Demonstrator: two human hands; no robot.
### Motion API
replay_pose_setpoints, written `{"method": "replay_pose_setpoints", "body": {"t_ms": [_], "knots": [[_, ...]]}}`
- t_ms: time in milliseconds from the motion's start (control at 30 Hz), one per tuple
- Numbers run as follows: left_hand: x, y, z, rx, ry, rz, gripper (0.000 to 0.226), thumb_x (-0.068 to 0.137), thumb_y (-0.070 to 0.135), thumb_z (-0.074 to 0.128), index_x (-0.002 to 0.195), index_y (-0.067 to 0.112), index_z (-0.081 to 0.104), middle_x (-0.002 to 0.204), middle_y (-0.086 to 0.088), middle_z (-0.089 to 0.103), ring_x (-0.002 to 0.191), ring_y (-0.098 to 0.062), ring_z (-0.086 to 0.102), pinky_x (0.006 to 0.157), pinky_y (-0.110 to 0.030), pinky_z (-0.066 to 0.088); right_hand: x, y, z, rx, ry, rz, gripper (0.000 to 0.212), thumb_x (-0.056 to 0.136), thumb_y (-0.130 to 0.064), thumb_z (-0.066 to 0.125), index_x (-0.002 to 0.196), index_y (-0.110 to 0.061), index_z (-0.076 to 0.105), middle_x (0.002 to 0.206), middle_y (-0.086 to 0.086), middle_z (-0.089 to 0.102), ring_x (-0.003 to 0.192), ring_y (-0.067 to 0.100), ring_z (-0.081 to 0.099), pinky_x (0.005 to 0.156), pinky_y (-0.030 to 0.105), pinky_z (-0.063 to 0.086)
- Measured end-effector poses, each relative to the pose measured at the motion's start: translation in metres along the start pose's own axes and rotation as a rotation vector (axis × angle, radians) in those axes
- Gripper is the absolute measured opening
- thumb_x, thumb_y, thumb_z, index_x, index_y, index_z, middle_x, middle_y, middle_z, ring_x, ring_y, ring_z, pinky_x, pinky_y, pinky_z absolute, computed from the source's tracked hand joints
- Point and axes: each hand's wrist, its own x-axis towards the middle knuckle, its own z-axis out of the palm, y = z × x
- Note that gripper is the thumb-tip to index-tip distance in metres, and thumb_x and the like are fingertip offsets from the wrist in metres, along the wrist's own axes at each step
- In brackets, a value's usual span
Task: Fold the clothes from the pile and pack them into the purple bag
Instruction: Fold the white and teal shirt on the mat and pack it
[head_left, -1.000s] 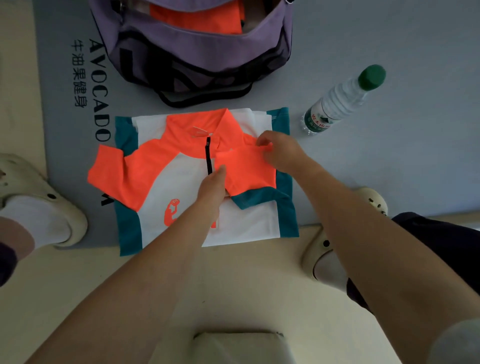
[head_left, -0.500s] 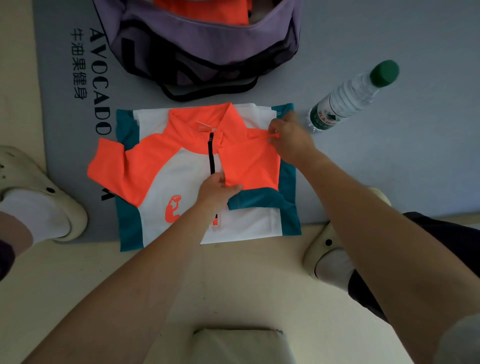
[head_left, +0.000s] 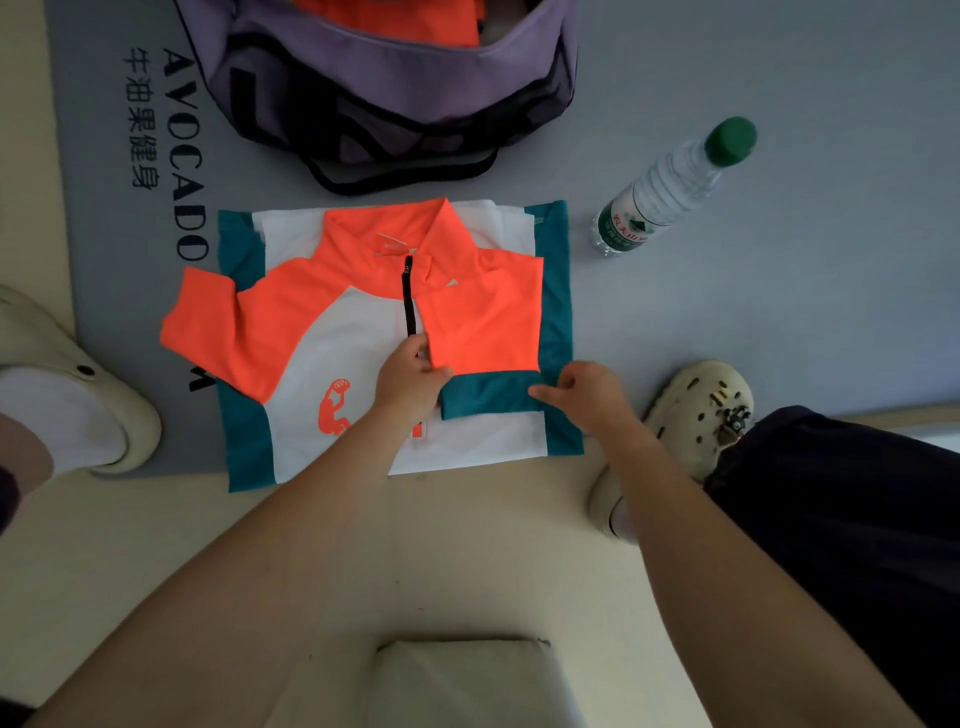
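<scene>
An orange, white and teal zip-neck shirt (head_left: 332, 358) lies face up on the grey mat (head_left: 727, 312). Its right sleeve (head_left: 483, 332) is folded over the chest, the left sleeve still spread out to the side. My left hand (head_left: 408, 382) pinches the inner corner of the folded sleeve near the zip. My right hand (head_left: 587, 389) pinches the teal cuff at its outer end. The purple bag (head_left: 395, 88) stands open behind the shirt, with orange cloth inside.
A water bottle (head_left: 670, 187) with a green cap lies right of the shirt. Cream clogs sit at the left (head_left: 78, 384) and right (head_left: 696, 410) of the shirt. A pale folded item (head_left: 467, 680) lies at the bottom edge.
My right hand left the shoulder of the folded sleeve and came down to its teal cuff. My left hand stayed at the sleeve's inner corner. The sleeve now lies flatter and squarer.
</scene>
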Motion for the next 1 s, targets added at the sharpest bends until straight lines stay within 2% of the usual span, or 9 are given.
{"method": "replay_pose_setpoints", "body": {"t_ms": [100, 167, 267, 367, 500, 567, 667, 800, 1000], "knots": [[0.000, 0.000, -0.002, 0.056, 0.015, 0.002, 0.022, 0.083, 0.010, 0.069, 0.097, 0.023, 0.059, 0.093, 0.000, 0.068, 0.093, -0.024, 0.068, 0.087, -0.046, 0.056, -0.003, 0.011, -0.004, -0.285, -0.200, 0.055, 0.038, 0.077, -0.045, 0.074, 0.071, -0.018, 0.048, 0.087, 0.005, 0.062, 0.074, 0.021, 0.052, 0.065, 0.029, 0.040], [0.002, 0.002, -0.003, 0.071, 0.029, 0.003, 0.013, 0.081, 0.018, 0.073, 0.085, 0.025, 0.063, 0.085, 0.001, 0.068, 0.085, -0.023, 0.068, 0.080, -0.042, 0.058, -0.002, 0.007, -0.015, -0.330, -0.249, 0.086, 0.042, 0.073, -0.051, 0.075, 0.070, -0.020, 0.048, 0.081, 0.001, 0.060, 0.068, 0.017, 0.051, 0.063, 0.030, 0.039], [0.007, 0.008, -0.004, 0.052, 0.070, 0.003, 0.020, 0.083, 0.028, 0.072, 0.074, 0.012, 0.062, 0.076, -0.012, 0.067, 0.071, -0.026, 0.063, 0.077, -0.047, 0.058, 0.007, -0.019, -0.031, -0.172, -0.053, 0.001, 0.040, 0.078, -0.052, 0.071, 0.076, -0.019, 0.049, 0.078, -0.003, 0.055, 0.069, 0.018, 0.051, 0.062, 0.031, 0.036], [0.015, 0.012, -0.008, 0.115, 0.107, -0.002, 0.017, 0.088, 0.028, 0.067, 0.083, 0.012, 0.065, 0.079, -0.007, 0.066, 0.079, -0.027, 0.066, 0.083, -0.047, 0.056, 0.020, -0.056, -0.038, 0.070, 0.206, -0.153, 0.037, 0.088, -0.036, 0.066, 0.113, -0.015, 0.049, 0.090, 0.003, 0.053, 0.084, 0.029, 0.056, 0.066, 0.032, 0.035], [0.027, 0.019, -0.034, 0.276, 0.204, 0.074, 0.012, 0.089, 0.031, 0.065, 0.081, 0.023, 0.063, 0.082, 0.004, 0.064, 0.088, -0.021, 0.065, 0.072, -0.031, 0.049, 0.045, -0.090, -0.038, 0.028, 0.193, -0.202, 0.051, 0.091, -0.032, 0.061, 0.136, -0.020, 0.040, 0.118, 0.015, 0.054, 0.108, 0.034, 0.056, 0.084, 0.041, 0.047], [0.035, 0.024, -0.055, 0.397, 0.334, 0.187, 0.009, 0.089, 0.027, 0.064, 0.090, 0.019, 0.064, 0.095, -0.001, 0.061, 0.094, -0.023, 0.060, 0.071, -0.033, 0.045, 0.055, -0.098, -0.039, -0.111, 0.279, -0.116, 0.041, 0.089, -0.027, 0.057, 0.125, -0.012, 0.045, 0.121, 0.019, 0.047, 0.109, 0.039, 0.053, 0.087, 0.046, 0.045], [0.053, 0.030, -0.089, 0.638, 0.478, 0.363, 0.030, 0.088, 0.021, 0.063, 0.114, 0.009, 0.062, 0.118, -0.015, 0.055, 0.112, -0.033, 0.049, 0.088, -0.043, 0.043, 0.062, -0.111, -0.038, -0.215, 0.457, -0.142, 0.047, 0.086, -0.035, 0.063, 0.120, -0.006, 0.049, 0.121, 0.019, 0.045, 0.111, 0.039, 0.048, 0.090, 0.047, 0.040], [0.077, 0.029, -0.118, 0.948, 0.348, 0.357, 0.060, 0.093, 0.038, 0.059, 0.145, 0.016, 0.040, 0.145, -0.011, 0.040, 0.132, -0.032, 0.037, 0.101, -0.048, 0.037, 0.073, -0.127, -0.035, -0.244, 0.462, -0.262, 0.057, 0.081, -0.051, 0.068, 0.118, -0.009, 0.054, 0.121, 0.012, 0.049, 0.117, 0.033, 0.045, 0.093, 0.045, 0.035], [0.101, 0.026, -0.150, 0.975, 0.451, 0.396, 0.067, 0.090, 0.054, 0.057, 0.146, 0.022, 0.039, 0.146, -0.012, 0.038, 0.119, -0.037, 0.045, 0.091, -0.049, 0.043, 0.096, -0.125, -0.050, -0.271, 0.500, -0.351, 0.064, 0.079, -0.044, 0.073, 0.130, -0.014, 0.049, 0.131, 0.009, 0.049, 0.122, 0.032, 0.043, 0.094, 0.047, 0.036]]}}
